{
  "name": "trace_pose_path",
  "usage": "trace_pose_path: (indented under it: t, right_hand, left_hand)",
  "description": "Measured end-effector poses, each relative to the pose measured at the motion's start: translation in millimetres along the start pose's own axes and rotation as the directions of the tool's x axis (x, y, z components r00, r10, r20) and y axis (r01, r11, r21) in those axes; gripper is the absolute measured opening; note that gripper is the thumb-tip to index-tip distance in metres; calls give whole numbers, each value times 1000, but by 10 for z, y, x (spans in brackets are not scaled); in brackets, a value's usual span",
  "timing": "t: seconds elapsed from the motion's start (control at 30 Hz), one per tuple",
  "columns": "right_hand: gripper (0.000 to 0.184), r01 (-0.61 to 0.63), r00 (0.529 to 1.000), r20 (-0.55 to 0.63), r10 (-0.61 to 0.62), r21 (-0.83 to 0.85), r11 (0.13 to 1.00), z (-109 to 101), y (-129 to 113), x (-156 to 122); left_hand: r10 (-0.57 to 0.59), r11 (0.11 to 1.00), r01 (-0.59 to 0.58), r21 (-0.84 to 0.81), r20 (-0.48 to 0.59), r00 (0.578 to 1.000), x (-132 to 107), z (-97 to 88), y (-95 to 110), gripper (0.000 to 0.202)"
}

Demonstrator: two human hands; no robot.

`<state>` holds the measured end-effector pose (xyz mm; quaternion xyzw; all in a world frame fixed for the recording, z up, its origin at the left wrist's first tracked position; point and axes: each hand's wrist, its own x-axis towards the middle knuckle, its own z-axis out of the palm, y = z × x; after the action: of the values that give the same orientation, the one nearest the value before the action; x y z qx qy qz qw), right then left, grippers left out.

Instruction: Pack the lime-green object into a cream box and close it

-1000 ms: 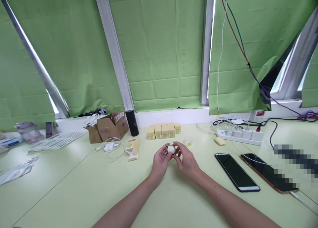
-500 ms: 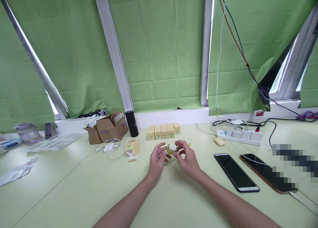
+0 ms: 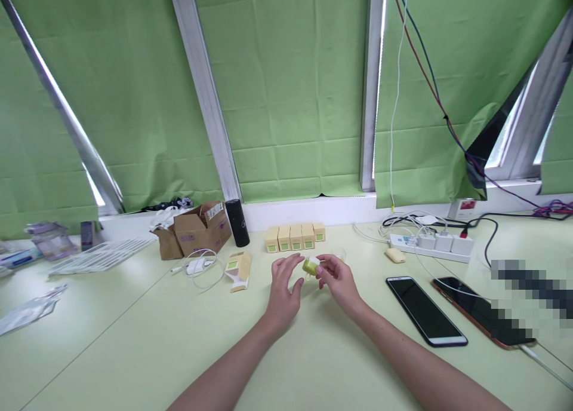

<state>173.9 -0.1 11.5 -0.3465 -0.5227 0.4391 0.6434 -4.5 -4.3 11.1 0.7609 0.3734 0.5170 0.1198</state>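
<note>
A small white block in a yellow-green cover [image 3: 310, 265] is held above the table between the thumb and fingers of my right hand [image 3: 342, 284]. The piece is tilted, and its exact kind cannot be made out. My left hand [image 3: 283, 294] is just left of it with thumb and fingers apart, holding nothing; whether a fingertip touches the piece is hard to tell. Behind my right fingers lies a small clear item [image 3: 342, 255], partly hidden. Beyond both hands stands a row of several small tan boxes [image 3: 296, 238] with green labels.
An opened tan box [image 3: 239, 270] and a white cable [image 3: 203, 267] lie left. Behind them are a cardboard box [image 3: 203, 229] and a black cylinder [image 3: 237, 223]. To the right are two phones [image 3: 425, 309], a tan case [image 3: 395, 255] and a power strip [image 3: 432, 247].
My left fingers have come off the green-and-white piece and spread open. The piece has turned in my right hand, so more of its green side shows.
</note>
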Motion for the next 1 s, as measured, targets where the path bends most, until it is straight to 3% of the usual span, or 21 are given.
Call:
trace_pose_path:
  t: [0.27, 0.6, 0.73, 0.83, 0.9, 1.0]
  right_hand:
    - [61, -152, 988, 23, 151, 74, 986, 27, -58, -23]
    - [60, -188, 980, 70, 185, 40, 981, 42, -21, -25]
    - [61, -189, 980, 57, 191, -45, 981, -12, 39, 18]
    - [54, -121, 993, -24, 119, -201, 972, -118, 111, 95]
    - [42, -28, 993, -119, -17, -373, 927, -226, 157, 158]
    - [25, -34, 975, -210, -77, -481, 876, -423, 218, 245]
  left_hand:
    - [103, 989, -108, 102, 53, 993, -30, 30, -32, 46]
    - [121, 984, -127, 123, 54, 991, -32, 37, -79, 39]
    - [110, 987, -115, 114, 44, 993, -28, 47, -91, 38]
    - [81, 992, -83, 97, 26, 996, -16, 48, -75, 37]
    - [44, 996, -44, 77, 9, 999, -7, 48, -63, 38]
    - [-33, 999, 34, 26, -26, 999, 6, 53, -62, 39]
